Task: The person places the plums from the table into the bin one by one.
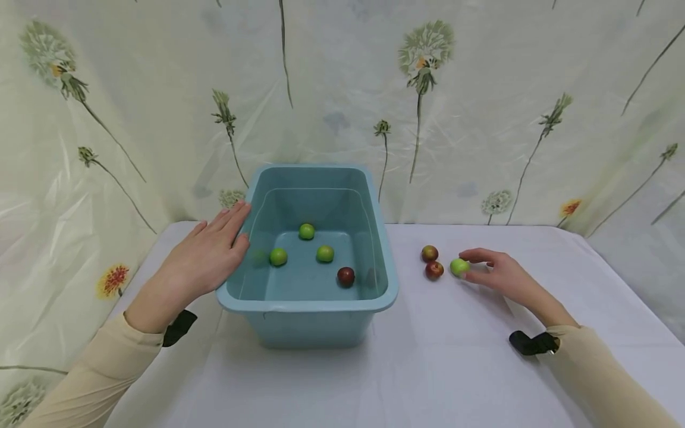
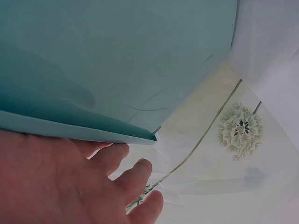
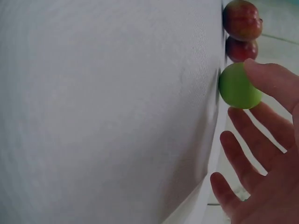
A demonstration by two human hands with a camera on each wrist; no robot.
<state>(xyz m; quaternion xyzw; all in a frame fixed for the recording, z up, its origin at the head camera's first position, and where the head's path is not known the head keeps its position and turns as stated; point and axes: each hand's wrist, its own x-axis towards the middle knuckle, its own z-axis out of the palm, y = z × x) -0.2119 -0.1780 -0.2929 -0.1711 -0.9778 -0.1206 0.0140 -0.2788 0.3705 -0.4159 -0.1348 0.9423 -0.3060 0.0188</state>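
Observation:
My right hand point(image 1: 497, 270) pinches a small round green fruit point(image 1: 459, 267) between thumb and forefinger, low over the white cloth. In the right wrist view the thumb lies against the green fruit point(image 3: 239, 86), and the other fingers spread out loosely. Just left of it are two small reddish fruits, one point(image 1: 430, 253) behind the other point(image 1: 434, 270). My left hand point(image 1: 200, 255) rests with extended fingers on the left rim of a blue-green plastic tub point(image 1: 316, 306). Inside the tub lie three green fruits point(image 1: 324, 254) and one dark red fruit point(image 1: 345, 276).
A white cloth point(image 1: 444, 368) covers the table. Behind and at the sides hangs a pale sheet printed with dandelions point(image 1: 425, 53). The tub's high walls stand between the two hands. Black straps point(image 1: 532, 343) sit on both wrists.

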